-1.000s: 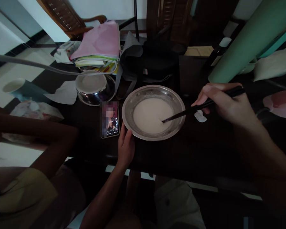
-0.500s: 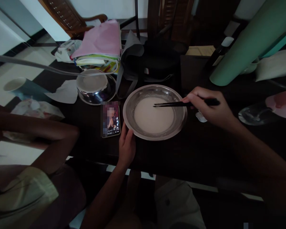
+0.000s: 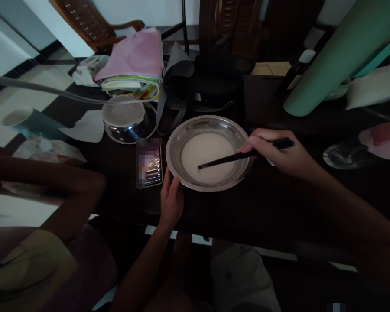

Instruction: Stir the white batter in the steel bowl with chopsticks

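Observation:
A wide steel bowl (image 3: 182, 138) holding a pale white batter (image 3: 208, 157) sits on the dark table in front of me. My right hand (image 3: 281, 154) is closed on a pair of black chopsticks (image 3: 227, 159), whose tips dip into the batter at its left side. My left hand (image 3: 171, 201) rests against the bowl's near-left rim, fingers curled on its edge. A lit phone (image 3: 149, 164) lies just left of the bowl.
A smaller steel bowl (image 3: 128, 119) stands behind the phone, with papers and a pink folder (image 3: 133, 56) beyond. A green roll (image 3: 331, 60) leans at the right. Another person's arm (image 3: 45, 177) lies at the left. A cup (image 3: 19, 117) sits far left.
My right hand has swung the chopsticks round in the batter: tips went from the near right to the far side, then to the left. The left hand has stayed on the rim.

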`<state>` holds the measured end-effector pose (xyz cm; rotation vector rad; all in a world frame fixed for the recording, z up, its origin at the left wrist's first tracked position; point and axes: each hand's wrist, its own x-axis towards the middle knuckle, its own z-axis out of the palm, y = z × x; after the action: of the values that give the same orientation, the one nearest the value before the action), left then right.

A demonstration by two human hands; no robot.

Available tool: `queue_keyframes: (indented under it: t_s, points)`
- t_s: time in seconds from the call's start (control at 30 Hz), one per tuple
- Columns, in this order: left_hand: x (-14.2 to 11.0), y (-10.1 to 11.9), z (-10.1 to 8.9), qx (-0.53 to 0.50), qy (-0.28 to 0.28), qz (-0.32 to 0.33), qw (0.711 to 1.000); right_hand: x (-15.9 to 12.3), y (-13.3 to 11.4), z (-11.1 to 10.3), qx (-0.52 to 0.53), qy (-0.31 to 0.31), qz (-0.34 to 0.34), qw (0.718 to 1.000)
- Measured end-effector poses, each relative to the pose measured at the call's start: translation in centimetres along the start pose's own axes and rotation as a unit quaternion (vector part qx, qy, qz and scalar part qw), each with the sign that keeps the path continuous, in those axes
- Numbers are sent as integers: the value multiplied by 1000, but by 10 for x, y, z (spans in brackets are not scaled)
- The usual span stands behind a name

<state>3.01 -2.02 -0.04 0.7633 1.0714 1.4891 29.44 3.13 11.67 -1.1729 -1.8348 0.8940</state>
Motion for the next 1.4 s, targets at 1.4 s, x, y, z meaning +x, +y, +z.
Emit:
queue_keyframes:
  t_s: [1.4]
  points:
    - [-1, 4, 4, -3, 10, -6, 1000, -7, -1, -18, -28, 156, 11, 987]
